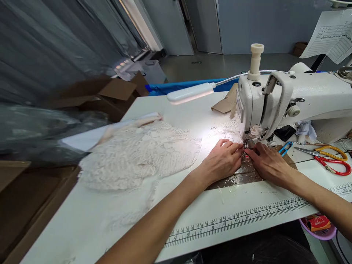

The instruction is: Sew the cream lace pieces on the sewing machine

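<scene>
My left hand (224, 160) lies on the sewing machine bed just left of the presser foot (249, 143). Its fingers are bent and pressed together at the edge of the white lace fabric (224, 130), which runs up to the needle area. From the other side, my right hand (271, 164) comes close to the foot, thumb and fingers drawn together; what they pinch is hidden. Both hands' fingertips nearly meet in front of the white sewing machine (277, 99). A larger heap of cream lace (140, 154) is spread over the table to the left.
Red and yellow handled scissors (334, 168) and blue thread snips (286, 148) lie right of my right hand. A lit lamp (191, 94) hangs above the lace. A ruler strip (236, 222) lines the table's front edge. Cardboard boxes (118, 90) stand left.
</scene>
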Demonstrator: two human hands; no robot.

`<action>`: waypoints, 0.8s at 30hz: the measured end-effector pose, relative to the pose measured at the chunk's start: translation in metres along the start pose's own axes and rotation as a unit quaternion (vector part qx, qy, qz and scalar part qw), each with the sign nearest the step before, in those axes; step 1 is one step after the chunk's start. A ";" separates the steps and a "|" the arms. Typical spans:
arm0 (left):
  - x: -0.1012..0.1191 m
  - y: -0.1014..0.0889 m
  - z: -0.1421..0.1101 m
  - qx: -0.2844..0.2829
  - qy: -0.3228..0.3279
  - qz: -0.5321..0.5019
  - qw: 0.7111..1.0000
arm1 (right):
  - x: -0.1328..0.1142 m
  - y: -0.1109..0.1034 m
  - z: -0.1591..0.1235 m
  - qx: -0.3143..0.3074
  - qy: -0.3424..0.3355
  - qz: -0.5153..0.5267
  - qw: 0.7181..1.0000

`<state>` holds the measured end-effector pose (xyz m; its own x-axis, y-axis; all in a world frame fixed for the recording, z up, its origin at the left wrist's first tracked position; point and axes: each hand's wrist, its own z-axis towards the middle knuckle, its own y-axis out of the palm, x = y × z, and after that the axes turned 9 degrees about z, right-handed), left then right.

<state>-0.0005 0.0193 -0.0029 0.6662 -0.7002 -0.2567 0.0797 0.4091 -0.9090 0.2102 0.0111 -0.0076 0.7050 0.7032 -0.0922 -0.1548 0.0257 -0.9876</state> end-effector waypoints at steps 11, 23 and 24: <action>-0.005 0.000 0.000 -0.032 -0.012 -0.038 0.999 | 0.028 -0.024 0.003 0.005 0.040 0.240 0.970; -0.004 0.000 0.001 -0.047 -0.023 -0.035 0.998 | 0.036 -0.008 0.010 0.058 0.108 0.234 0.965; -0.004 -0.001 0.001 -0.049 -0.025 -0.032 0.998 | 0.034 -0.009 0.007 0.061 0.106 0.243 0.962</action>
<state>-0.0021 0.0222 -0.0011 0.6980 -0.6923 -0.1828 0.0516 0.3033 -0.9515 0.2308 0.0401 -0.0007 0.6522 0.4928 -0.5760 -0.5732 -0.1767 -0.8001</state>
